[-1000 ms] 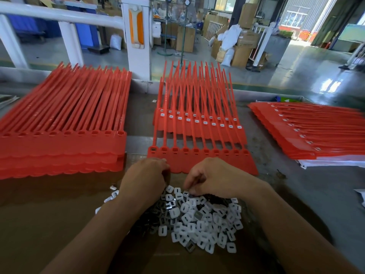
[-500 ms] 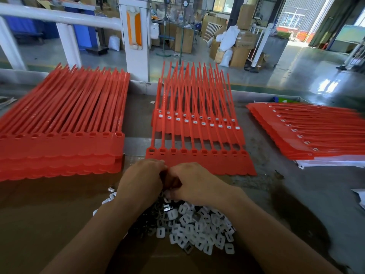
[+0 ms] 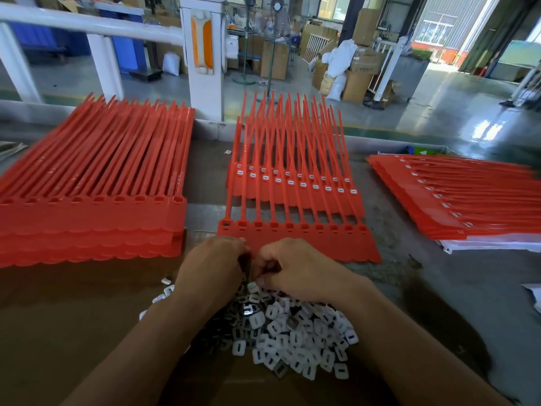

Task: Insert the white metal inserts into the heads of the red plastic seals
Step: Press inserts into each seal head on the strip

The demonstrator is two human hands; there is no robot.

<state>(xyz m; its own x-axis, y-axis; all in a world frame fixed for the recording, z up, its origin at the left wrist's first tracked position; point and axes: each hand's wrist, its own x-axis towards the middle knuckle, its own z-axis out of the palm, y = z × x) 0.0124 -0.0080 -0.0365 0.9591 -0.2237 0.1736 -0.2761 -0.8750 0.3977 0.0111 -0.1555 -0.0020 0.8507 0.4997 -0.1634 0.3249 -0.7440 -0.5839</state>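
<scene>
**Hands meeting above a pile of white inserts**

2 bare forearms reach in from the bottom edge of the head view. The left hand (image 3: 210, 268) and the right hand (image 3: 295, 269) sit knuckles up, touching or almost touching each other. Their fingers are curled under and hidden. Whether either grip holds an insert cannot be told, because the fingertips are out of sight.

Beneath the hands, and spreading toward the viewer, lies a loose pile of white inserts (image 3: 295, 335). They are small squarish pieces with a slot, and a few show a metal face. The pile rests on a brown cardboard sheet (image 3: 58, 323) on the grey worktop (image 3: 439, 288).

Just beyond the hands lies a front strip of red seals (image 3: 307, 241), joined side by side, its near edge partly covered by the hands. Its heads (image 3: 289, 225) form a row and look empty. Behind it, further strips (image 3: 292, 183) overlap, each head showing a white insert. A tall stack of red seals (image 3: 90, 206) lies to the left, its heads empty. A lower fanned stack (image 3: 456, 200) lies to the right, with white in its heads.
</scene>
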